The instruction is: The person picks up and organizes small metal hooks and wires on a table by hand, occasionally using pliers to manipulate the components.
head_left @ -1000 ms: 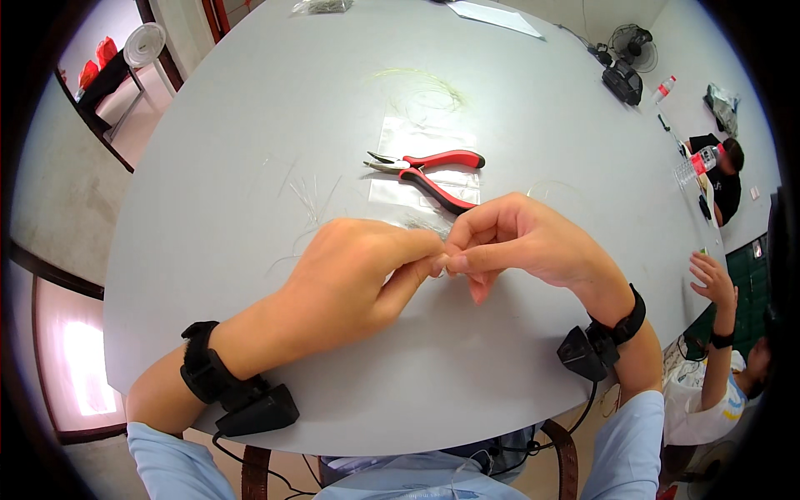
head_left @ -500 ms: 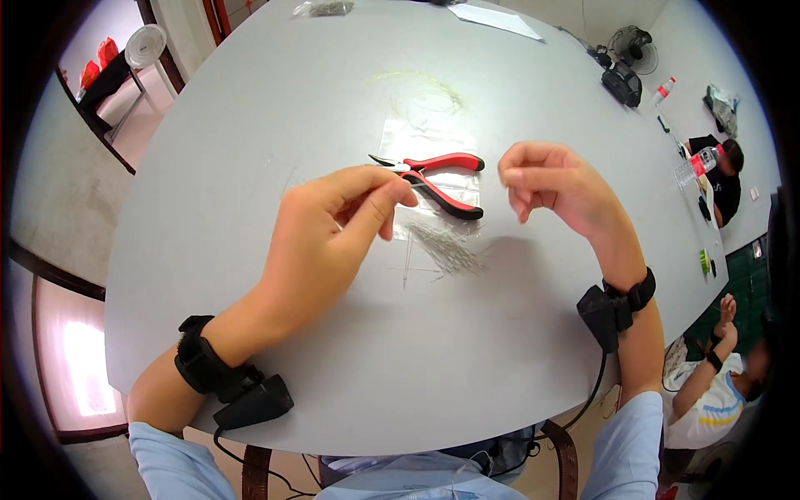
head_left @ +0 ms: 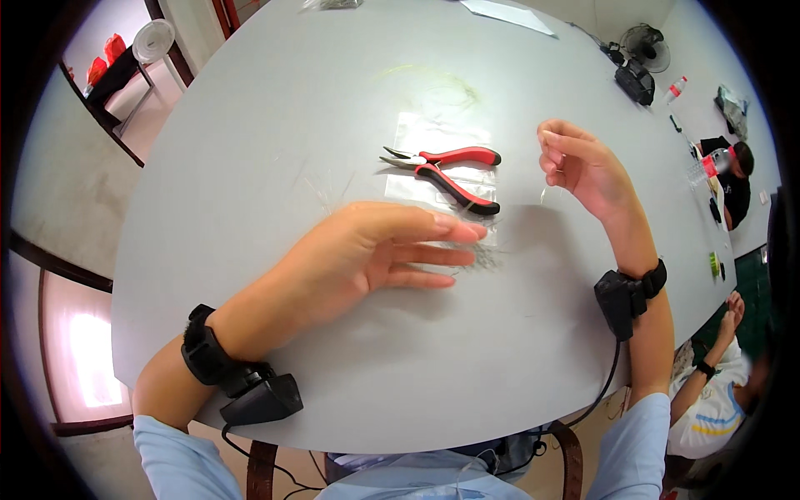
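My left hand (head_left: 367,254) reaches palm-side over a pile of thin silvery pins (head_left: 492,260), its fingers stretched out and apart; it hides most of the pile. Off to the right, my right hand (head_left: 579,162) is raised above the table with thumb and forefinger pinched. A fine pale thread (head_left: 544,197) hangs below its curled fingers. Between the hands lies a pair of bent-nose pliers (head_left: 454,179) with red and black handles, jaws to the left. They rest on a clear plastic bag (head_left: 408,125). Beyond the bag sits a loose coil of yellowish thread (head_left: 442,87).
A few stray pins (head_left: 321,187) lie left of the pliers on the grey table (head_left: 225,167). White paper (head_left: 508,17) and a small plastic bag (head_left: 333,4) are at the far edge. A black device (head_left: 635,83) and bottles stand far right, near other people.
My left hand has opened from a pinch and moved right and down over the pins. My right hand has moved right, away from the pliers, and stays pinched.
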The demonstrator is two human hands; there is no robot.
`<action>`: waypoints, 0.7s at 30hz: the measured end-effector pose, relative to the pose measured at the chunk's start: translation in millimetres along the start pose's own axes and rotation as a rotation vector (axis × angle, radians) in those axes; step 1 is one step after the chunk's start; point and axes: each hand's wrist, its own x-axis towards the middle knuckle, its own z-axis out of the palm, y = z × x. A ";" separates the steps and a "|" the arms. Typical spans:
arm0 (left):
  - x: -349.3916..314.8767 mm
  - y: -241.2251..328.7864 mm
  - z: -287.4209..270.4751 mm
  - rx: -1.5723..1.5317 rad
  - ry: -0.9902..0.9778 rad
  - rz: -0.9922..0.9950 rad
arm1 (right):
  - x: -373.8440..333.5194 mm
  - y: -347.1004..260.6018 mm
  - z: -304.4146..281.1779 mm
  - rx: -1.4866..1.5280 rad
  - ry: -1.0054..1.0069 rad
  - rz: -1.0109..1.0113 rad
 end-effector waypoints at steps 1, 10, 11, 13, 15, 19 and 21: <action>-0.2 -0.9 1.4 0.000 0.003 0.000 | 0.3 -0.4 -1.7 -0.001 -0.015 -0.003; -2.1 -4.1 5.2 0.043 -0.027 -0.080 | 2.9 2.1 -4.8 0.012 0.001 -0.016; -2.6 -3.4 5.9 0.056 -0.027 -0.089 | 2.9 1.8 -4.9 0.018 -0.002 -0.014; -3.2 -2.7 6.9 0.069 -0.027 -0.098 | 3.0 2.0 -5.0 0.015 -0.001 -0.013; -3.3 -2.4 7.6 0.071 -0.018 -0.110 | 3.5 2.5 -4.9 0.012 0.000 -0.012; -2.5 -2.2 7.8 0.066 -0.017 -0.122 | 4.7 4.1 -7.2 0.014 -0.003 -0.017; -2.6 -1.5 7.9 0.080 -0.005 -0.131 | 4.7 4.0 -8.6 0.016 -0.006 -0.019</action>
